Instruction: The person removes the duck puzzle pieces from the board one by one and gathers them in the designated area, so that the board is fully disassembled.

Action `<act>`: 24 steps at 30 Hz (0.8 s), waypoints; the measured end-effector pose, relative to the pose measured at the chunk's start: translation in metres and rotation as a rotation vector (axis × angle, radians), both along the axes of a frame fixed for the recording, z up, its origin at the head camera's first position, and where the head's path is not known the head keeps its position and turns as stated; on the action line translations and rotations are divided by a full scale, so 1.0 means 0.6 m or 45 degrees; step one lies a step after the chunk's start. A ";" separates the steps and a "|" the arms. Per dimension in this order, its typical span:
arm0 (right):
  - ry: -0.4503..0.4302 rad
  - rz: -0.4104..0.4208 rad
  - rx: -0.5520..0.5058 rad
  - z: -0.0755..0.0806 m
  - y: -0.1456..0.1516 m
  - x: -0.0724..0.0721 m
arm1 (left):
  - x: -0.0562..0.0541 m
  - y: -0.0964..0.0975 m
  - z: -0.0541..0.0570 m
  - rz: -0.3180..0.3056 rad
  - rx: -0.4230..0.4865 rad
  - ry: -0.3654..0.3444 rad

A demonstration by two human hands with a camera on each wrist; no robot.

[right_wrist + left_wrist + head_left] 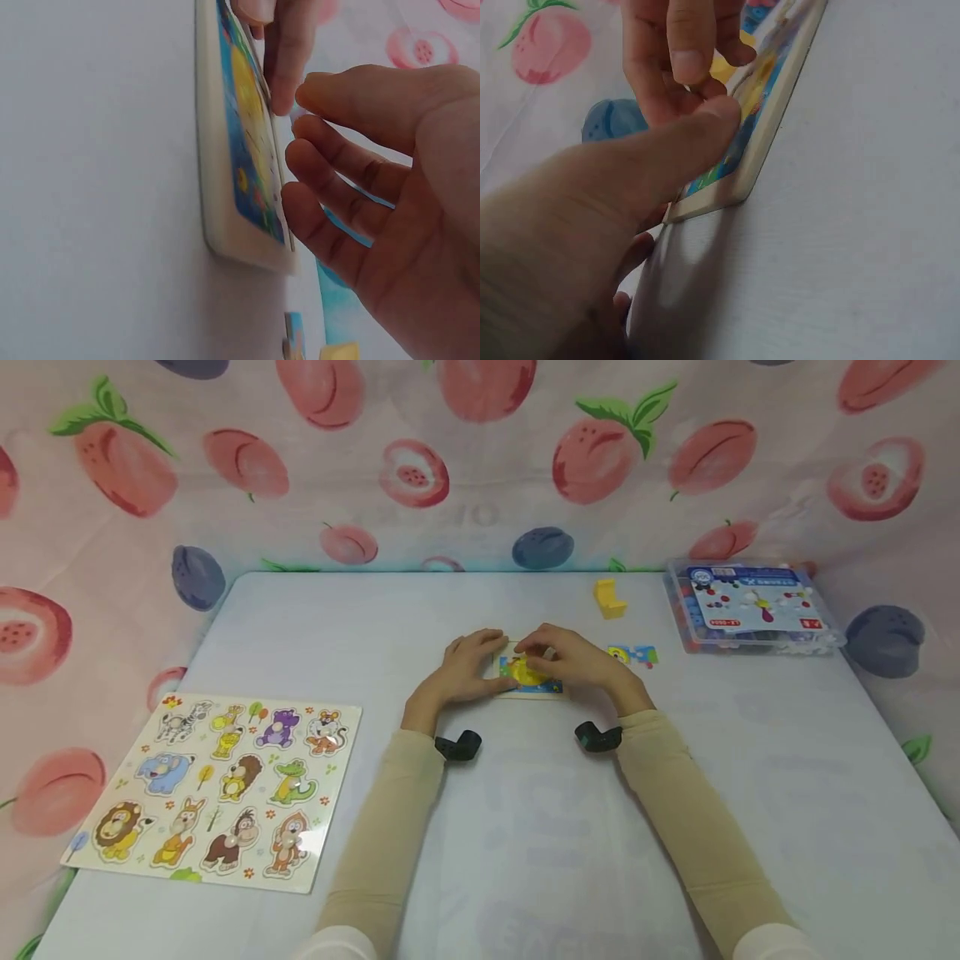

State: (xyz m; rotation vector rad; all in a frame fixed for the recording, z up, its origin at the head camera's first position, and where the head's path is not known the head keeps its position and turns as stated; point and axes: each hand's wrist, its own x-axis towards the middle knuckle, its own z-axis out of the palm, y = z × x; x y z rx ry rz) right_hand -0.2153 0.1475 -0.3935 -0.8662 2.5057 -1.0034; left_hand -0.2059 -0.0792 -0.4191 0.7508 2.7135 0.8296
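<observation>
A small jigsaw puzzle in a pale wooden tray [528, 695] lies at the middle of the table, showing a yellow figure on blue. My left hand [468, 667] holds its left end, the thumb [705, 124] over the near corner and the fingers at the far side. Over the picture is my right hand [573, 658], fingers bent and fingertips [300, 206] close to the tray's far edge. Nothing shows between its thumb and fingers, though part of the grasp is hidden. Loose puzzle pieces [643, 654] lie just right of the right hand.
A large animal peg board [341, 793] lies at the left. Behind the loose pieces stands a yellow L-shaped block [609, 600]. A clear plastic case [753, 606] of coloured parts sits at the back right. A fruit-print cloth [465, 452] hangs behind the table.
</observation>
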 end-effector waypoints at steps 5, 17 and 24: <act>-0.010 0.033 0.066 -0.006 -0.019 -0.001 | 0.000 -0.001 -0.003 0.012 0.010 0.005; 0.019 0.010 0.141 -0.008 -0.035 0.000 | -0.002 0.000 -0.009 0.055 0.012 0.062; 0.031 -0.009 0.142 -0.010 -0.038 0.001 | -0.003 0.000 -0.010 0.053 0.012 0.056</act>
